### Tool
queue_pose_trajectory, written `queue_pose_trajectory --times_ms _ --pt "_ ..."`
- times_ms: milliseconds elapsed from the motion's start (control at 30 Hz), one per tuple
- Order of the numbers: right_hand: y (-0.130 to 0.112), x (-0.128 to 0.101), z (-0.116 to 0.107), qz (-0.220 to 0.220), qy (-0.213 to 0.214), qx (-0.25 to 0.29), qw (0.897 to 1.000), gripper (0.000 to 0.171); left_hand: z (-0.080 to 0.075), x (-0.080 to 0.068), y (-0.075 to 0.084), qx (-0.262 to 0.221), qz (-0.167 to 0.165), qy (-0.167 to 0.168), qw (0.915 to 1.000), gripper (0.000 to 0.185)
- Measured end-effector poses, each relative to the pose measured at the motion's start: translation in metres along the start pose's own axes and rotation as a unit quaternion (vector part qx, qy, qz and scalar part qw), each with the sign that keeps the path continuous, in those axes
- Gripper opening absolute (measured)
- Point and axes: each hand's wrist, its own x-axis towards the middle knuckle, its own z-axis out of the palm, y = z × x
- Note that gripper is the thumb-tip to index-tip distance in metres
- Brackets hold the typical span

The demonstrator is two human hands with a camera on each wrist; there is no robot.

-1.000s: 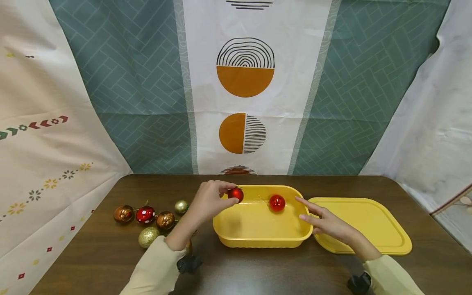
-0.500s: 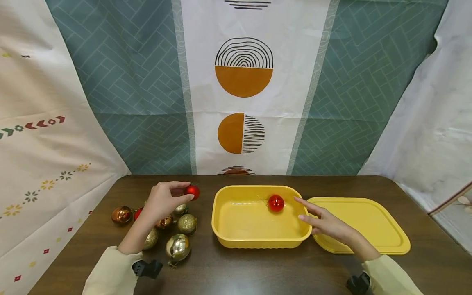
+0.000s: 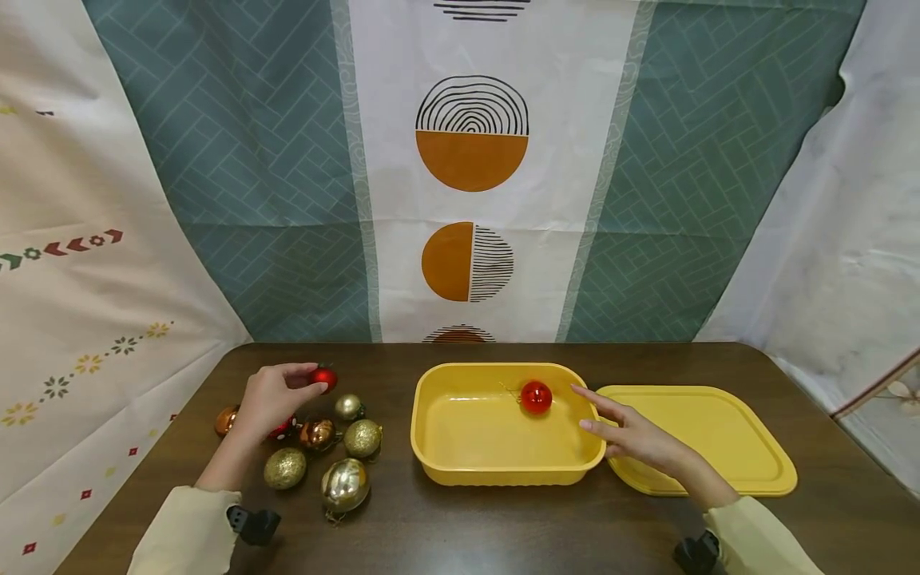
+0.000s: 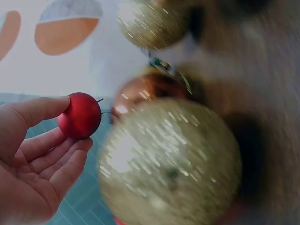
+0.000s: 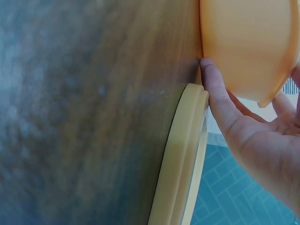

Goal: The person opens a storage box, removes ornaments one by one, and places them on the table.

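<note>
My left hand (image 3: 276, 398) pinches a small matte red Christmas bauble (image 4: 79, 116) between thumb and fingers, held above the far left of the table. Below and around that hand lie several baubles: a glittery gold one (image 3: 285, 468), a copper one (image 3: 318, 435), a small gold one (image 3: 349, 407) and a shiny gold one (image 3: 346, 485). A red dotted bauble is mostly hidden behind the hand. My right hand (image 3: 640, 435) rests with extended fingers at the right side of a yellow box (image 3: 503, 477), which holds one shiny red bauble (image 3: 536, 397).
A yellow lid (image 3: 719, 439) lies flat on the dark wooden table (image 3: 503, 531), right of the box and partly behind the right hand. Patterned cloth (image 3: 273, 200) hangs at the table's back edge.
My left hand has moved left, from over the box to above the loose baubles, carrying the matte red bauble along. The right hand stays at the box.
</note>
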Motion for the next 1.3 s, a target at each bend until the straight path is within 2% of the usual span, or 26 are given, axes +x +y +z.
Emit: queue_pose_trajectory --times_ms 300,500,633,800,1000,1300 --pt "0.000 0.001 0.000 0.001 0.001 -0.002 1.000 0.062 0.009 0.006 -0.021 0.037 0.003 -0.017 0.9992 0.040" --pt "0.001 0.002 0.000 0.003 0.003 -0.005 1.000 0.062 0.014 0.008 -0.029 0.046 -0.001 -0.035 0.9983 0.041" --pt "0.001 0.002 0.000 0.003 0.003 -0.004 1.000 0.062 0.016 0.011 -0.031 0.056 0.007 -0.049 0.9972 0.041" --pt "0.002 0.002 0.000 0.005 0.005 -0.011 1.000 0.062 0.019 0.014 -0.032 0.089 0.036 -0.054 0.9939 0.040" --pt "0.001 0.002 0.000 0.006 0.005 -0.013 1.000 0.061 0.021 0.015 -0.035 0.107 0.037 -0.059 0.9918 0.038" --pt "0.001 0.002 -0.001 0.005 0.006 -0.009 1.000 0.062 0.023 0.015 -0.033 0.108 0.034 -0.062 0.9917 0.036"
